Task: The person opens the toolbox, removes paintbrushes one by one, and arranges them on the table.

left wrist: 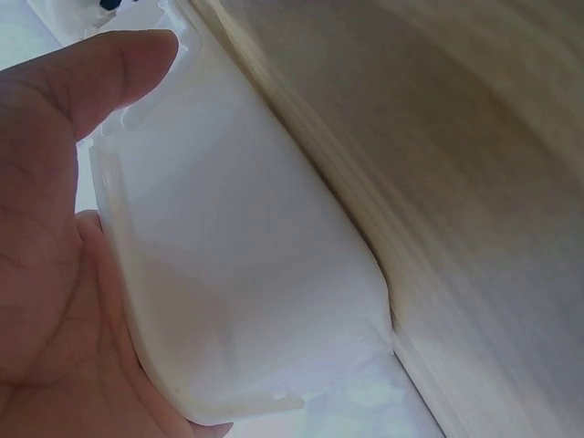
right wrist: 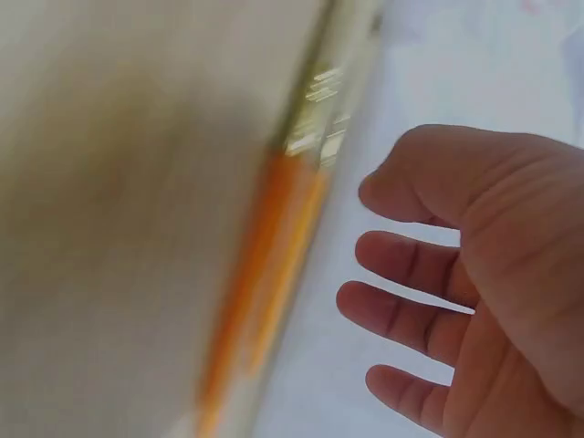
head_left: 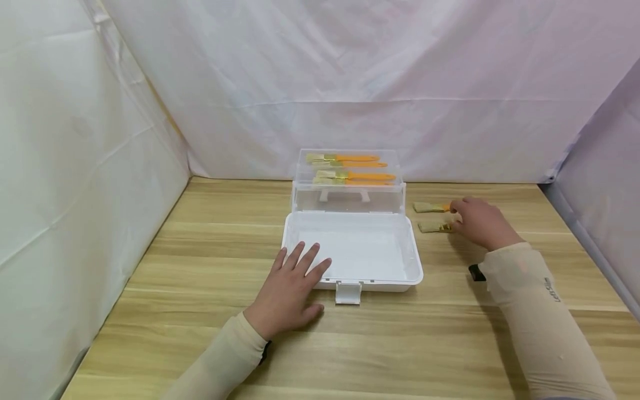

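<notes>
A white box (head_left: 360,250) with its clear lid (head_left: 350,197) raised stands on the wooden table. My left hand (head_left: 287,294) rests with spread fingers on the box's front left rim; the left wrist view shows the thumb near the white wall (left wrist: 237,237). Two brushes with pale bristles, the farther (head_left: 427,207) and the nearer (head_left: 434,227), lie right of the box. Over their handles hovers my right hand (head_left: 482,222). In the right wrist view the orange handles (right wrist: 251,283) lie apart from this hand (right wrist: 484,265), whose fingers are slightly bent and hold nothing.
Several orange-handled brushes (head_left: 357,176) are seen in or through the clear lid at the back of the box. A white latch (head_left: 348,293) hangs at the box's front. White cloth (head_left: 350,83) encloses the table (head_left: 200,333) at the back and sides.
</notes>
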